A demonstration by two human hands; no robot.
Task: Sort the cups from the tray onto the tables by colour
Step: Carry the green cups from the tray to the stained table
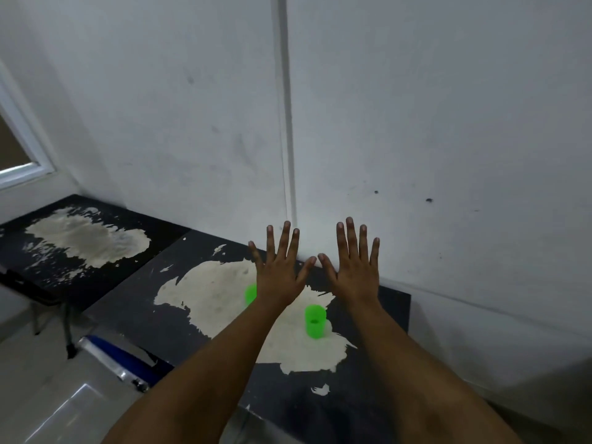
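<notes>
Wall [416, 107] fills most of the view, plain white with a thin vertical strip running down it and a few dark specks. Below it, two dark surfaces are seen pushed against the wall: the near surface [134, 322], with a big pale worn patch where the top layer is peeled off, and a far surface [25, 261] off to the left, worn the same way. A window frame [19, 149] is caught at the left edge, and something blue and silver [121, 357] is seen lying low by the near surface's left edge, can't be made out properly tbh.

Both arms are stretched forward over the near surface. The left hand [278, 277] and right hand [355, 274] are held up side by side, backs to the camera, fingers [349, 238] straight and spread apart, thumbs nearly meeting, nothing gripped by either.

Two green cups are found on the pale patch. One green cup [315, 322] is seen between the forearms, mouth-down by the look of it. The second green cup [250, 294] is mostly hidden behind the left wrist.
</notes>
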